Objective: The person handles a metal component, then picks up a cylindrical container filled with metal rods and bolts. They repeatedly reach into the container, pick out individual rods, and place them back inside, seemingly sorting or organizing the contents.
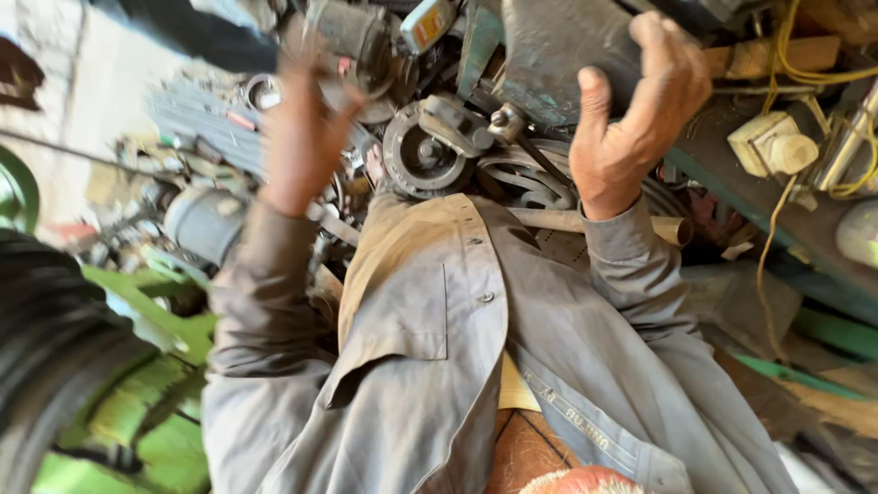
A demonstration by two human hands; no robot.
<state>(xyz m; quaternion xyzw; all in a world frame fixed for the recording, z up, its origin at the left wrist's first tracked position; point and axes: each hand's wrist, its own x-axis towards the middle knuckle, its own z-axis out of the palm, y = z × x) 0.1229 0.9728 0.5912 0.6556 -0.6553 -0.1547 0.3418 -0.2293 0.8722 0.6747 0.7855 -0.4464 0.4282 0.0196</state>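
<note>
Grimy dark metal casing (pixel 558 55), right hand (pixel 631 119) gripping it, left hand (pixel 306 128) blurred, spread.

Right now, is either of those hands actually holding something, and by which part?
The right hand grips a dark, worn metal housing by its lower edge. The left hand is blurred, reaching toward cluttered machine parts; whether it holds anything cannot be told.

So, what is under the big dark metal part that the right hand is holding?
Under the dark metal part, held by the right hand, a round black pulley and rubber belts show. Anything deeper is covered by the grey shirt.
</note>
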